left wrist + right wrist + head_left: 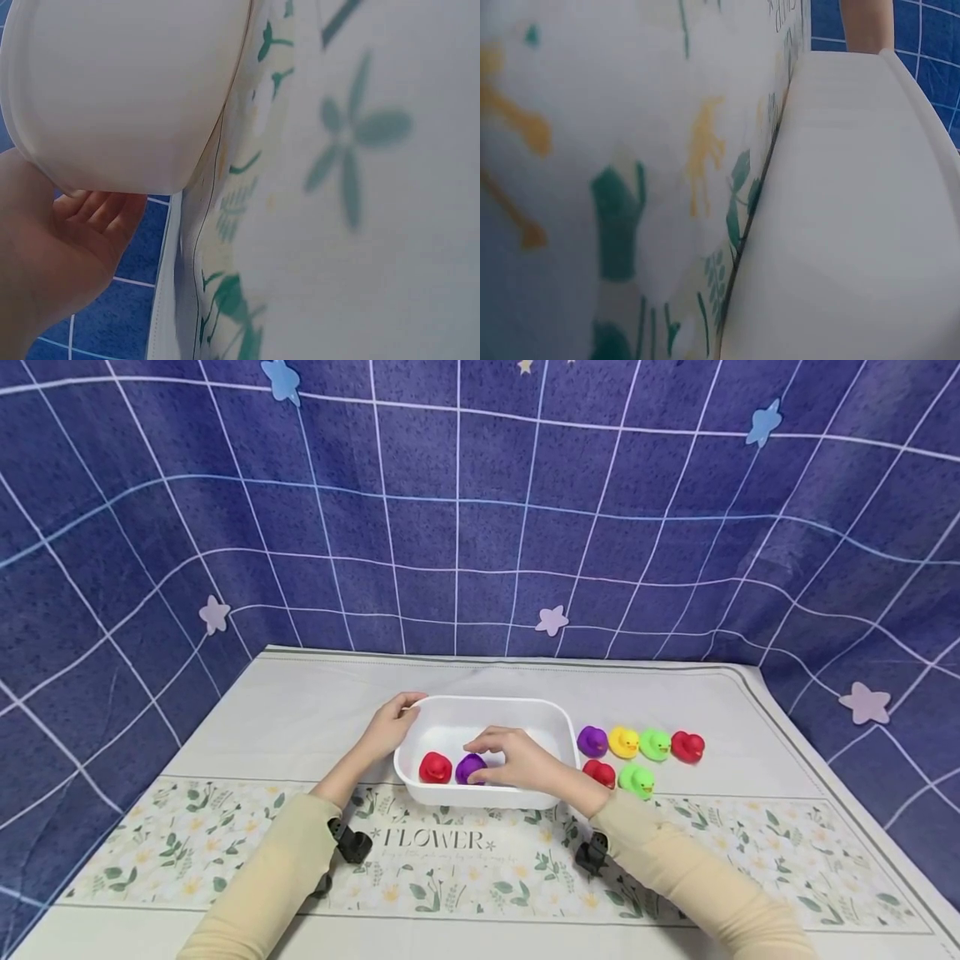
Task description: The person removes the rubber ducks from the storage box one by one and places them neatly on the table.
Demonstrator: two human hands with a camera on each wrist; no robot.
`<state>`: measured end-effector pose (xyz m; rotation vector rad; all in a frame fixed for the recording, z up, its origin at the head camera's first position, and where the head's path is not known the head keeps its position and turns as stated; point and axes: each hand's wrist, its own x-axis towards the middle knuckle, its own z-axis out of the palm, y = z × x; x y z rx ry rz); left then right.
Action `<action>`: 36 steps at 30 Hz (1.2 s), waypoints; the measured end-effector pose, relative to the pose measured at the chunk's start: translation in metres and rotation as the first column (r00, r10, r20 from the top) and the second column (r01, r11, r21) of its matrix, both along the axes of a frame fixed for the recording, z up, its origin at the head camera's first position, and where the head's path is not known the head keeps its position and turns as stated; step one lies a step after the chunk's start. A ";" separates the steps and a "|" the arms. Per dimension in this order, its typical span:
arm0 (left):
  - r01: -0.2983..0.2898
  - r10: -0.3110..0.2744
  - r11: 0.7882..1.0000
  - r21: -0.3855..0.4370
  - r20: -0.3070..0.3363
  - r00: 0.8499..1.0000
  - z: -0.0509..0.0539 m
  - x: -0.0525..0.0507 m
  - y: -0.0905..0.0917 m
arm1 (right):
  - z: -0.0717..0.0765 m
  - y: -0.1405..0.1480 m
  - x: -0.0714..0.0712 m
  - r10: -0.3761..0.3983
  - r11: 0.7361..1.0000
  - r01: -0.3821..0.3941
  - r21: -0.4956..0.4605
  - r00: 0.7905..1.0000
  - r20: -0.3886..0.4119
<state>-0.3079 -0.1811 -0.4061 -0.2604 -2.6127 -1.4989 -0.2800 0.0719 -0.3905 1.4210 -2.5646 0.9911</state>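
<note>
A white plastic basin (555, 714) stands on the table. My left hand (388, 725) grips its left end at the far corner; in the left wrist view that hand's fingers lie against the outside of the basin (120, 97). Inside the basin, my right hand (521, 760) holds a purple rubber duck (469, 764) between thumb and fingers. Just left of it sits a red rubber duck (435, 767). The right wrist view shows only the basin's outer side (847, 210) and part of the other arm; my right hand is hidden there.
Right of the basin several ducks stand in two rows: purple (592, 741), yellow (624, 742), green (656, 744) and red (687, 747) behind, red (600, 772) and green (637, 781) in front. A floral cloth (450, 877) covers the table; a blue curtain (420, 527) hangs behind.
</note>
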 end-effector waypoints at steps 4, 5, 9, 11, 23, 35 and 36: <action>-0.003 0.003 1.000 0.003 0.004 1.000 -0.001 -0.001 0.000 | -0.002 0.000 -0.002 0.013 0.999 -0.013 0.040 1.000 -0.001; -0.002 0.002 1.000 0.002 0.004 1.000 -0.001 -0.002 0.000 | -0.003 0.000 -0.002 0.015 0.999 -0.015 0.044 1.000 0.001; 0.003 -0.003 1.000 0.003 0.003 1.000 -0.002 -0.002 -0.001 | -0.005 0.000 -0.002 -0.002 0.999 0.001 0.039 1.000 0.029; 0.003 -0.003 1.000 0.000 0.002 1.000 -0.001 -0.003 -0.001 | -0.005 -0.001 -0.002 -0.014 0.999 0.012 0.038 0.999 0.051; 0.004 -0.004 1.000 -0.007 0.003 1.000 0.000 -0.002 -0.001 | -0.004 -0.001 -0.001 -0.011 0.999 0.008 0.051 0.997 0.071; 0.001 -0.001 1.000 -0.011 -0.004 1.000 0.000 -0.001 0.000 | -0.001 0.000 0.000 -0.016 0.998 0.014 0.056 0.999 0.036; 0.001 -0.001 1.000 -0.007 -0.003 1.000 0.000 -0.001 0.000 | -0.001 0.000 0.000 -0.021 0.998 0.019 0.056 0.999 0.036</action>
